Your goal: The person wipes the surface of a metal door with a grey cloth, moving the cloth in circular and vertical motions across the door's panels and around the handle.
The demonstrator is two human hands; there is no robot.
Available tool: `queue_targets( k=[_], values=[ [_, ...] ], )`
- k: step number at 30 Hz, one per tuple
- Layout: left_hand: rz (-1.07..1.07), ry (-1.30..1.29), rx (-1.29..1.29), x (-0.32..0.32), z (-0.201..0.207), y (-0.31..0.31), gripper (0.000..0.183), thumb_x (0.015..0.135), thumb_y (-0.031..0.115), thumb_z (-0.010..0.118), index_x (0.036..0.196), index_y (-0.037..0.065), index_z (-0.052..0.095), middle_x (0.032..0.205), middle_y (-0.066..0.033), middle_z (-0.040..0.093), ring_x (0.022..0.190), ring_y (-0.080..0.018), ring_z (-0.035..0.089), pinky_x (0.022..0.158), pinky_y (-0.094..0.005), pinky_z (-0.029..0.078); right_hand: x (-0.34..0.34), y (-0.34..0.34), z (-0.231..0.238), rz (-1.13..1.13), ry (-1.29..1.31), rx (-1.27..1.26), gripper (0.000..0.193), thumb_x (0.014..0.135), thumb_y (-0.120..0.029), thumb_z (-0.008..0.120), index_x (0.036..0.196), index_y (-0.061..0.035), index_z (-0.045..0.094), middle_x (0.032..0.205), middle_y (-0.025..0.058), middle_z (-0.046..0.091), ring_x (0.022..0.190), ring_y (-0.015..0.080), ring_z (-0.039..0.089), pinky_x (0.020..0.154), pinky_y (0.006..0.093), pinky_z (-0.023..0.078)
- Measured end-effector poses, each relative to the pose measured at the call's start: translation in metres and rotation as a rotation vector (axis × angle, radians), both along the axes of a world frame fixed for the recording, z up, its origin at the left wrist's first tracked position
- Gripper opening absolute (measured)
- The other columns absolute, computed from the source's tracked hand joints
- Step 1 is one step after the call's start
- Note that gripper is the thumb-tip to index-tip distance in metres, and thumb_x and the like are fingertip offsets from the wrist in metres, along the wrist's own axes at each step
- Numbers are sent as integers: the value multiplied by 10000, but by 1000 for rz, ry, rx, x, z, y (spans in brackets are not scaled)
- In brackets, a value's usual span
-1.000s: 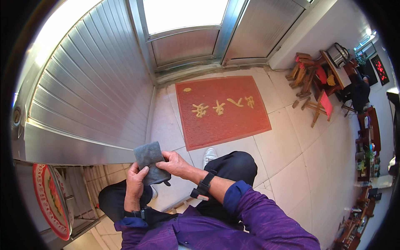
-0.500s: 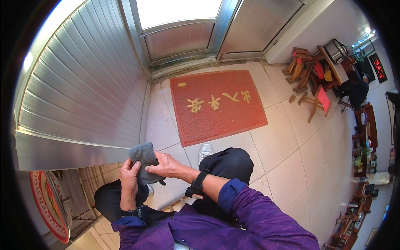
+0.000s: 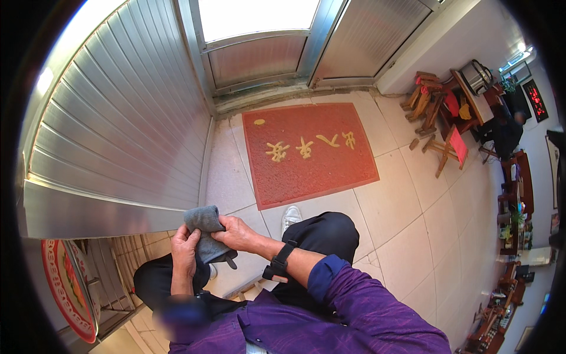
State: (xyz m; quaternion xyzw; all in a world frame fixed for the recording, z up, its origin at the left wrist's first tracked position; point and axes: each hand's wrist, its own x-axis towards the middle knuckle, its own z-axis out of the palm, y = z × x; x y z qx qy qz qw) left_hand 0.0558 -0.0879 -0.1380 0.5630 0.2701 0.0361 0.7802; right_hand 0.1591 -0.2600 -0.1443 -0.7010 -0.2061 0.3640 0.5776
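Observation:
A grey cloth, folded over at its top, is held up between my two hands in front of my knees. My left hand grips its left side, thumb on the near face. From the right, my right hand pinches the cloth near its middle with the thumb across it. A lower corner with a small dark tab hangs loose below my right hand. The fingers behind the cloth are hidden.
Ribbed metal panels rise close on the left. A red doormat lies on the tiles ahead, before a metal door. A round red-rimmed tray stands low at left. Folding stools and a person in dark clothes are at far right.
The cloth's upper part has been folded over into a thicker roll, and its lower corner with the tab hangs out more. Both hands keep their hold in nearly the same place.

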Motion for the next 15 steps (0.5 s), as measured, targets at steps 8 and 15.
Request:
queue_targets(
  k=[8,15],
  values=[
    [165,203,73,-2,6,5,216,1002,109,649,1207,40,654,995,-9,685,850,-84,654,721,-236,532,4,-2,0,-63,9,-8,308,918,-111,686,1208,-8,701,1067,136,769,1000,189,699,914,363,550],
    [457,121,55,-15,-2,28,110,974,91,620,1076,73,660,920,-19,671,773,-120,666,687,-269,566,9,-3,3,-55,-53,-104,332,917,-160,680,1192,25,674,1053,166,762,1003,214,708,908,372,549]
  ],
)
